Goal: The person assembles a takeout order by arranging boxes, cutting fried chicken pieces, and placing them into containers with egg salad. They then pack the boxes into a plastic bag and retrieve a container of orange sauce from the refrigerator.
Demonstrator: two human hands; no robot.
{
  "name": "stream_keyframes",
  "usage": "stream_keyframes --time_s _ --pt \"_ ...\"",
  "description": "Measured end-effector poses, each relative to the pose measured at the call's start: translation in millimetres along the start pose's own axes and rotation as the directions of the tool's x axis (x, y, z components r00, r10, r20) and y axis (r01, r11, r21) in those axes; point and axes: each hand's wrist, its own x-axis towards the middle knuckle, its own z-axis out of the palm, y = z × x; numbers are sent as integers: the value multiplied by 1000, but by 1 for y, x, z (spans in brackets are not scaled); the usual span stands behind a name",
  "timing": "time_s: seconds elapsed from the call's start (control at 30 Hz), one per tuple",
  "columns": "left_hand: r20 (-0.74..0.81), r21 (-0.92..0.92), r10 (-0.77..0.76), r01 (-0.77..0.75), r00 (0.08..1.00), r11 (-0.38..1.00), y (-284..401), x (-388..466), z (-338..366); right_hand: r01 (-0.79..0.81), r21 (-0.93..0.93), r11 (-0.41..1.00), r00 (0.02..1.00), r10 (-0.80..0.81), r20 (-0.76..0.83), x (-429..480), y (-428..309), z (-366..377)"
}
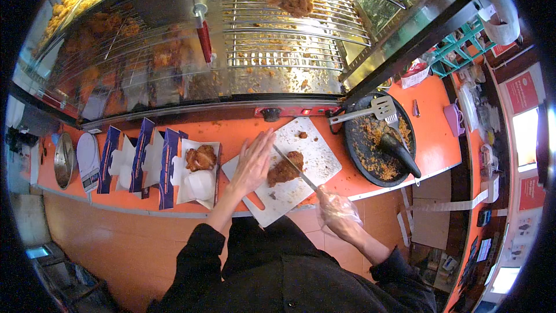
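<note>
My right hand (338,209), in a clear plastic glove, grips a knife (294,165) by its handle. The blade lies across a piece of fried chicken (282,173) on a white cutting board (319,150). My left hand (254,163) is bare and held flat, fingers stretched out, at the blade's tip; whether it touches the blade is hard to tell. Left of the board, an open takeaway box (217,182) holds fried chicken (201,158) and a white wrapped portion (199,187).
More open boxes (141,152), a kitchen scale (88,161) and a metal bowl (64,161) line the counter's left. A stone mortar (354,156) with pestle (397,152), spatula (362,111) and orange-brown mash stands right. Behind rises a display warmer (243,102) with fried chicken on racks.
</note>
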Motion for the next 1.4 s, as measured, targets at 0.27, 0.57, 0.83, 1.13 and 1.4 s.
stream_keyframes --time_s 0.27,0.57,0.83,1.13,1.4 --pt "58 -139 3 5 998 990 -22 3 26 -259 217 941 934 187 304 26 -1 21" --pt "-36 -85 8 -11 999 996 -10 8 19 -62 -23 998 954 66 294 31 38 30" --pt "79 -58 -10 14 997 998 0 21 28 -4 -44 999 959 16 282 45 44 25" --pt "-1 -70 -29 29 1000 997 7 35 35 7 -80 997 943 20 333 53 71 11" --pt "-64 -71 -35 31 997 997 2 13 19 -181 57 982 953 161 256 36 38 -6"
